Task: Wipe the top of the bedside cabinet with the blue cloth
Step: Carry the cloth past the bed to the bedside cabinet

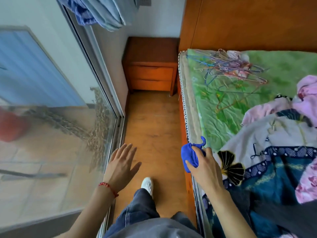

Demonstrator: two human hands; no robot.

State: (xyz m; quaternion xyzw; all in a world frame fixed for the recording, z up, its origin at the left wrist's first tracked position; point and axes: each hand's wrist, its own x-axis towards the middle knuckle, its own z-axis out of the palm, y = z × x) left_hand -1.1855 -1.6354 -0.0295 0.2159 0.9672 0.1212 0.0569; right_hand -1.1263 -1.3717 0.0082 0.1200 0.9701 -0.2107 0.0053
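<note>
The right hand [204, 164] is gripping the bunched blue cloth [189, 156] beside the bed [223, 100] edge. The left hand [121, 164] is hovering with fingers spread flat, holding nothing. The cabinet [151, 66] is standing well ahead, between window [51, 100] and bed.

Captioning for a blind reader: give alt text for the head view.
The right hand grips a bunched blue cloth beside the bed, the left hand open over the floor. The bedside cabinet stands ahead in the corner, not yet reached.
</note>
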